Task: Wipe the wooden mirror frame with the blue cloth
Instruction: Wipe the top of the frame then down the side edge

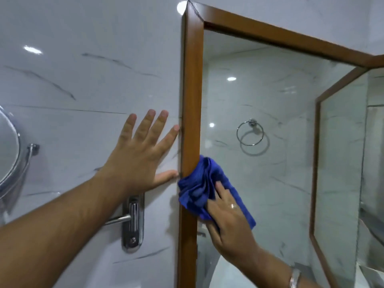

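Observation:
The wooden mirror frame (pixel 192 84) runs upright through the middle of the head view, with its top rail slanting off to the right. A crumpled blue cloth (pixel 199 183) is pressed against the frame's left upright at about mid height. My right hand (pixel 228 217) grips the cloth from the mirror side, fingers partly buried in the folds. My left hand (pixel 143 150) lies flat on the white marble wall just left of the frame, fingers spread, with the fingertips and thumb touching the frame's outer edge.
A chrome door handle (pixel 132 223) is reflected or mounted on the wall below my left forearm. A round chrome mirror (pixel 12 154) juts in at the far left. The mirror glass (pixel 270 142) reflects a towel ring and a second wood-framed mirror.

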`<state>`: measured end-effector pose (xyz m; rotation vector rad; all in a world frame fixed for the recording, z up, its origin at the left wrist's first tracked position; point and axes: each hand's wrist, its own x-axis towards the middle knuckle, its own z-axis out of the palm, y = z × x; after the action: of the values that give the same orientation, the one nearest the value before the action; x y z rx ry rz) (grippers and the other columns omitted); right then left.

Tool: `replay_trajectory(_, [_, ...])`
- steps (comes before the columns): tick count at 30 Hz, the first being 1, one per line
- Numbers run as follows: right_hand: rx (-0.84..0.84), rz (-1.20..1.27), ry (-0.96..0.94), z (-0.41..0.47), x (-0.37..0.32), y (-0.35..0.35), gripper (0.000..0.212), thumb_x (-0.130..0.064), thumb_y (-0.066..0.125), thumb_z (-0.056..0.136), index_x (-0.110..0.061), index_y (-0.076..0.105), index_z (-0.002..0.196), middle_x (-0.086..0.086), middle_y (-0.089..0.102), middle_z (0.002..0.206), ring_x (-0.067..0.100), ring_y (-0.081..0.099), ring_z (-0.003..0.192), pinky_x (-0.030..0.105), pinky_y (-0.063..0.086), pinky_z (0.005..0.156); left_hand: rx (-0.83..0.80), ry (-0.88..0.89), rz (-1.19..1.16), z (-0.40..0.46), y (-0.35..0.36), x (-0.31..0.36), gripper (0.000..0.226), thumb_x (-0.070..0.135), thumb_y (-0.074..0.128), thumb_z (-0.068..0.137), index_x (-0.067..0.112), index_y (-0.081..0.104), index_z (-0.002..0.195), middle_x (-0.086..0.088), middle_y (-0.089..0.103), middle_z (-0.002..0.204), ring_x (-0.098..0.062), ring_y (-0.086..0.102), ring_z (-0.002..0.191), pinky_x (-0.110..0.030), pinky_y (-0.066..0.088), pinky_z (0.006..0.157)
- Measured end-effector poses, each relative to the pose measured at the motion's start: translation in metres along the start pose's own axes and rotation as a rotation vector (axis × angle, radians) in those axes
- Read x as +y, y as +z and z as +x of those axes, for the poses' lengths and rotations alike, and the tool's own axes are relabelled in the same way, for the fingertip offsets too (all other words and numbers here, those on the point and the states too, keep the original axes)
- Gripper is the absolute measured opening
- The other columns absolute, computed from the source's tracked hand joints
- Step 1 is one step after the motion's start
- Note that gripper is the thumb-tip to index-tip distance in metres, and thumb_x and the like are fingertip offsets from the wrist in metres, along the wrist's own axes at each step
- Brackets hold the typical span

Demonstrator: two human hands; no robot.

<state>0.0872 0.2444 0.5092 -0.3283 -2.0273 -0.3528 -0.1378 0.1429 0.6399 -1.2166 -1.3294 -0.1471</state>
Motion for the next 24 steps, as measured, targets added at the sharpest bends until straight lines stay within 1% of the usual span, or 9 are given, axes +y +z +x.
replay_trajectory(2, [-0.037, -0.124, -0.052, 0.035, 0.008, -0.019, 0.045, -0.028, 0.065, 0.086, -0.013, 0.057, 0.128, 0.012, 0.049, 0.144, 0.027, 0.031, 0.141, 0.048, 0.036, 0.111, -0.020, -0.011, -0.009, 0.000, -0.003, 0.001, 0.101, 0.083, 0.025, 0.083, 0.019, 0.016, 0.161, -0.021, 0.001, 0.168, -0.041, -0.001, 0.155, -0.065, 0.007, 0.122])
replay_trajectory(4, [-0.020, -0.181, -0.045, 0.091, 0.017, -0.044, 0.057, -0.034, 0.056, 0.090, -0.011, 0.045, 0.140, 0.015, 0.036, 0.152, 0.032, 0.027, 0.143, 0.049, 0.029, 0.115, -0.029, -0.016, -0.027, 0.000, -0.006, 0.001, 0.101, 0.083, 0.022, 0.083, 0.020, 0.016, 0.161, -0.020, 0.002, 0.168, -0.041, -0.001, 0.155, -0.065, 0.005, 0.122])
replay_trajectory(7, [0.029, -0.193, 0.006, 0.171, 0.027, -0.078, 0.064, -0.036, 0.044, 0.092, -0.016, 0.027, 0.151, 0.011, 0.012, 0.161, 0.030, 0.010, 0.148, 0.042, 0.014, 0.121, -0.049, -0.036, -0.025, 0.001, -0.009, 0.002, 0.101, 0.084, 0.023, 0.082, 0.020, 0.016, 0.160, -0.020, 0.005, 0.168, -0.041, 0.002, 0.155, -0.065, 0.005, 0.121])
replay_trajectory(11, [0.094, -0.120, 0.021, 0.189, 0.030, -0.075, 0.064, -0.033, 0.040, 0.091, -0.020, 0.025, 0.151, 0.008, 0.010, 0.162, 0.029, 0.007, 0.149, 0.044, 0.009, 0.122, -0.098, -0.134, -0.065, -0.011, -0.012, 0.019, 0.092, 0.076, 0.031, 0.089, 0.022, 0.008, 0.160, -0.019, -0.003, 0.168, -0.040, -0.003, 0.155, -0.067, 0.004, 0.120])
replay_trajectory(14, [0.106, -0.093, -0.034, 0.132, 0.031, -0.046, 0.059, -0.028, 0.044, 0.092, -0.016, 0.032, 0.149, 0.011, 0.020, 0.160, 0.030, 0.012, 0.148, 0.045, 0.011, 0.121, -0.135, -0.256, -0.124, -0.037, -0.014, 0.052, 0.077, 0.057, 0.037, 0.098, 0.020, 0.009, 0.160, -0.020, 0.000, 0.168, -0.042, 0.001, 0.155, -0.066, 0.007, 0.121])
replay_trajectory(16, [0.081, -0.095, -0.085, 0.065, 0.032, -0.016, 0.055, -0.023, 0.055, 0.090, -0.009, 0.042, 0.142, 0.016, 0.030, 0.155, 0.035, 0.020, 0.145, 0.051, 0.019, 0.118, -0.141, -0.264, -0.093, -0.067, -0.013, 0.081, 0.068, 0.044, 0.040, 0.103, 0.019, 0.013, 0.160, -0.022, 0.007, 0.167, -0.044, 0.009, 0.153, -0.066, 0.010, 0.120])
replay_trajectory(18, [0.044, -0.067, -0.111, -0.018, 0.024, 0.017, 0.046, -0.014, 0.056, 0.087, -0.004, 0.053, 0.132, 0.020, 0.042, 0.147, 0.039, 0.030, 0.139, 0.057, 0.026, 0.114, -0.173, -0.229, -0.013, -0.105, -0.012, 0.112, 0.066, 0.037, 0.043, 0.103, 0.017, 0.017, 0.160, -0.021, 0.013, 0.167, -0.042, 0.016, 0.153, -0.066, 0.007, 0.120])
replay_trajectory(21, [-0.147, 0.007, -0.087, -0.150, -0.003, 0.063, 0.044, -0.006, 0.048, 0.083, -0.007, 0.056, 0.126, 0.018, 0.054, 0.137, 0.039, 0.040, 0.131, 0.055, 0.031, 0.110, -0.223, -0.143, 0.097, -0.162, -0.015, 0.164, 0.062, 0.026, 0.044, 0.097, 0.011, 0.031, 0.156, -0.019, 0.028, 0.162, -0.039, 0.031, 0.148, -0.063, 0.007, 0.121])
replay_trajectory(24, [-0.360, 0.054, -0.100, -0.242, -0.023, 0.092, 0.049, -0.002, 0.062, 0.074, -0.012, 0.057, 0.122, 0.010, 0.062, 0.130, 0.033, 0.047, 0.128, 0.051, 0.038, 0.107, -0.312, -0.100, 0.062, -0.210, -0.018, 0.195, 0.066, 0.022, 0.057, 0.088, 0.008, 0.043, 0.151, -0.017, 0.038, 0.158, -0.034, 0.039, 0.145, -0.056, 0.011, 0.119])
